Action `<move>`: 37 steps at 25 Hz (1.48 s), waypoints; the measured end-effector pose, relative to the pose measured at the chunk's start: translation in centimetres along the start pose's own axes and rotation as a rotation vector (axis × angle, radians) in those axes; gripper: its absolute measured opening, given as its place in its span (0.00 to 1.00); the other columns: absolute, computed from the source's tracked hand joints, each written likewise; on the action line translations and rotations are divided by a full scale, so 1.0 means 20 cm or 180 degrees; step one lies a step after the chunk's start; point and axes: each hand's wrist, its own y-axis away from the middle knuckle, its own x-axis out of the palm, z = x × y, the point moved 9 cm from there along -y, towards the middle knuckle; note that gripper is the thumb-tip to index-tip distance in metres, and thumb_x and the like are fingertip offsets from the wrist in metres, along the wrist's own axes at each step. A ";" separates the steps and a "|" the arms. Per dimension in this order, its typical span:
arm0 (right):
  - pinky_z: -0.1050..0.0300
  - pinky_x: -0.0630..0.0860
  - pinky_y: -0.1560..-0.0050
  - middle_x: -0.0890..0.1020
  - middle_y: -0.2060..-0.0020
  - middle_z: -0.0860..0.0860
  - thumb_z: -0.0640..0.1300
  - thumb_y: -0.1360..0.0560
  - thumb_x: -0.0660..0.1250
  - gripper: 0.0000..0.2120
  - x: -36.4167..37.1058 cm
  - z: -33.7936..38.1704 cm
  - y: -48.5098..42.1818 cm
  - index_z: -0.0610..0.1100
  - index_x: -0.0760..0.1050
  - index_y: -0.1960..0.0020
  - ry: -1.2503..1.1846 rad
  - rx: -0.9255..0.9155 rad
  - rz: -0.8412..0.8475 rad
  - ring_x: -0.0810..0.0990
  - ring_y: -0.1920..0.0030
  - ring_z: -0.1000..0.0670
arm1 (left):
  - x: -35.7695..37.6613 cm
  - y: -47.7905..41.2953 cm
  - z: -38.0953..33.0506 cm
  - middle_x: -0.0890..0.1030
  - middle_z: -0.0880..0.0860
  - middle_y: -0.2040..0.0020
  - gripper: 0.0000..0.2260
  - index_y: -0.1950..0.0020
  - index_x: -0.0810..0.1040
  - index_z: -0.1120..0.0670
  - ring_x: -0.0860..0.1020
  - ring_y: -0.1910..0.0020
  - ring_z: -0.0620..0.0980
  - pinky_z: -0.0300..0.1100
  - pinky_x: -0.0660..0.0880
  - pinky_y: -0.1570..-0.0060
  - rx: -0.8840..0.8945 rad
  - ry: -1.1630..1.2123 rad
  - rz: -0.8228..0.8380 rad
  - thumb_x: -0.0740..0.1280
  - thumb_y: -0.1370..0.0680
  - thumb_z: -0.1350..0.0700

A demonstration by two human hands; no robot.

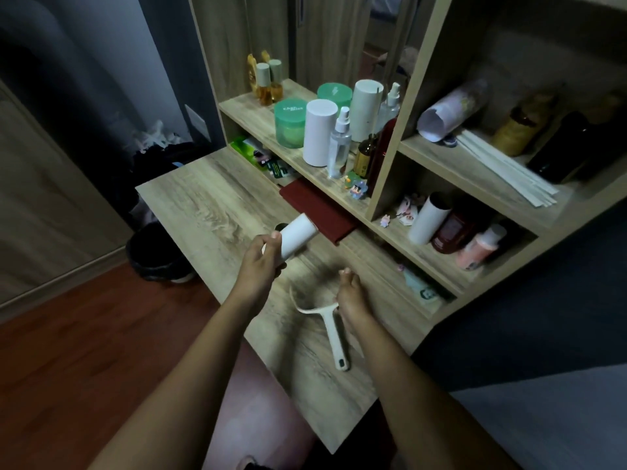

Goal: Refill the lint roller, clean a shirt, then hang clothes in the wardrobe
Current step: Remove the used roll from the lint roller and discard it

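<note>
My left hand point(259, 256) grips a white lint roll point(298, 237) by its near end, holding it tilted above the wooden desk point(210, 205). The roll's dark core shows at its far end. The white lint roller handle point(334, 337) lies flat on the desk in front of me, its bare curved arm pointing left. My right hand point(351, 295) rests on the top of that handle with its fingers bunched together; the grip itself is hidden under the hand. No shirt or hanger is in view.
A dark red cloth point(317, 212) lies at the shelf's foot. Shelves hold green jars point(290, 125), white cylinders point(319, 132), spray bottles point(339, 144) and another white roll point(427, 218). A black bin point(152, 252) stands on the floor left of the desk.
</note>
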 end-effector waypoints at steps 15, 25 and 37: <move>0.48 0.65 0.37 0.67 0.35 0.35 0.45 0.22 0.55 0.18 -0.03 -0.03 -0.25 0.38 0.68 0.36 0.2419 -0.0322 -0.0899 0.65 0.35 0.37 | -0.08 -0.04 0.12 0.75 0.50 0.57 0.10 0.54 0.73 0.48 0.74 0.71 0.36 0.29 0.70 0.71 -0.0065 -0.0172 -0.0145 0.58 0.20 0.44; 0.58 0.70 0.45 0.74 0.37 0.46 0.48 0.21 0.58 0.15 0.03 0.26 -0.11 0.48 0.72 0.36 0.1080 -0.1313 0.0072 0.74 0.38 0.47 | -0.06 -0.05 0.14 0.75 0.49 0.59 0.09 0.53 0.74 0.46 0.74 0.70 0.37 0.32 0.69 0.69 -0.0094 -0.0227 0.0073 0.59 0.21 0.44; 0.72 0.76 0.53 0.81 0.49 0.49 0.39 0.30 0.73 0.19 0.18 0.49 0.07 0.44 0.76 0.40 0.0134 -0.1460 0.1261 0.80 0.52 0.59 | -0.18 -0.09 0.16 0.76 0.50 0.61 0.11 0.52 0.75 0.51 0.74 0.67 0.43 0.37 0.70 0.66 -0.0011 -0.0672 0.0170 0.61 0.22 0.44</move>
